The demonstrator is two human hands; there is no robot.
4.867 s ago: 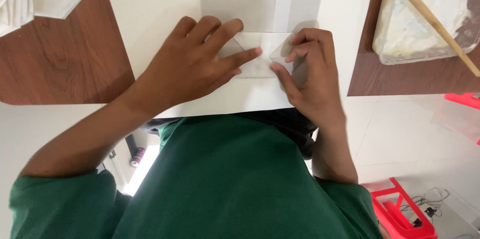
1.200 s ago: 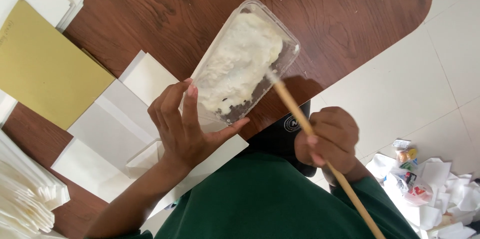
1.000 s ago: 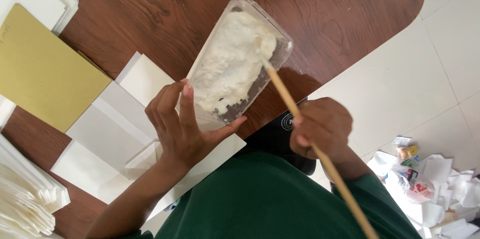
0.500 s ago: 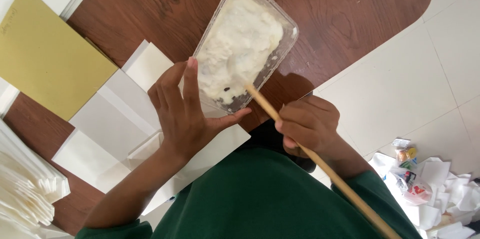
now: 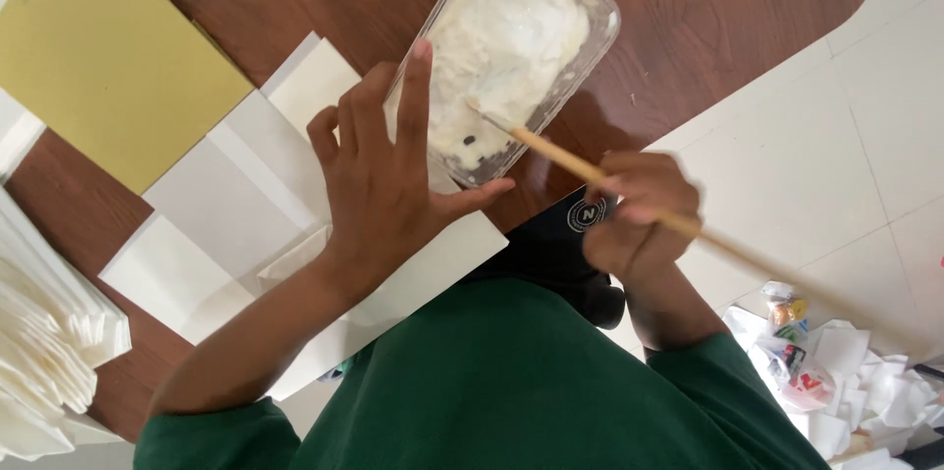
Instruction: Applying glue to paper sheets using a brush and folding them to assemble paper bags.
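Note:
A clear plastic tub [image 5: 590,57] of white paste stands on the brown wooden table [image 5: 688,28]. My left hand [image 5: 388,185] rests against the tub's near side, fingers spread along its wall and thumb by its corner. My right hand [image 5: 639,219] grips a long wooden stick [image 5: 560,157] whose tip is dipped in the paste near the tub's near end. A folded white paper piece [image 5: 236,205] lies under my left hand and wrist.
A yellow sheet [image 5: 108,67] lies at the upper left of the table. A stack of folded white papers [image 5: 44,342] sits at the left edge. Crumpled white paper scraps [image 5: 846,381] lie on the tiled floor at the lower right.
Earlier both hands pressed on the folded paper. Since then my left hand went to the tub and my right took the stick, sliding its tip toward the tub's near end.

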